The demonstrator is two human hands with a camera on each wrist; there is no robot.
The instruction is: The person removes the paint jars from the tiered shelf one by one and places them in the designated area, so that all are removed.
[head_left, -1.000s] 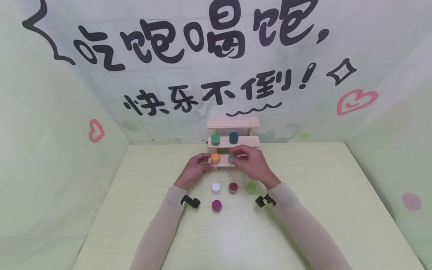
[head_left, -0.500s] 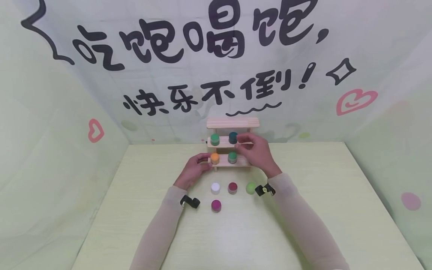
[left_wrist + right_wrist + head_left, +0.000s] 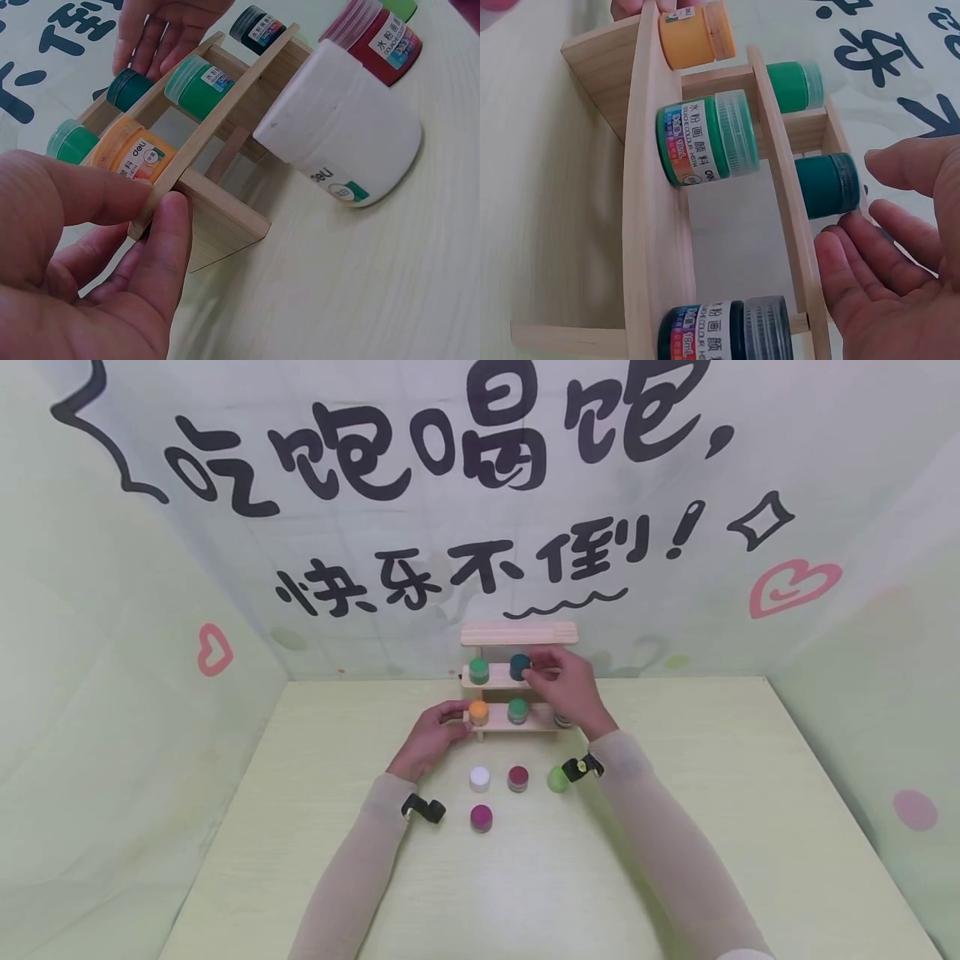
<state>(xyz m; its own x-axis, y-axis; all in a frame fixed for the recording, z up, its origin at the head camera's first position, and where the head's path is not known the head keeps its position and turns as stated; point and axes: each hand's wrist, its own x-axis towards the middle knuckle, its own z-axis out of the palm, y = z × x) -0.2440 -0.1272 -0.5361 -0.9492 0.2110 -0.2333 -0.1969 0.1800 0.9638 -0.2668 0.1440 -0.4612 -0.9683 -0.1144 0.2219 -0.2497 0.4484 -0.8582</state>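
Observation:
My left hand (image 3: 435,735) pinches the left end of a small three-tier wooden display rack (image 3: 225,202), thumb and fingers on its lowest shelf. Beside those fingers stands an orange paint jar (image 3: 133,146). My right hand (image 3: 572,687) is at the dark teal paint jar (image 3: 827,185) on the middle shelf, fingers bent close to it and thumb apart from its lid. A green jar (image 3: 478,671) shares that shelf at the left. The lowest shelf also bears another green jar (image 3: 705,139) and a very dark jar (image 3: 727,330), mostly hidden in the head view.
On the table in front of the rack stand a white jar (image 3: 479,778), a dark red jar (image 3: 518,778), a light green jar (image 3: 557,778) and a magenta jar (image 3: 482,818). A printed cloth backdrop (image 3: 375,647) hangs right behind the rack.
My right hand has let go of the green jar on the lowest shelf and moved up to the dark teal jar on the middle shelf. The left hand stays in place.

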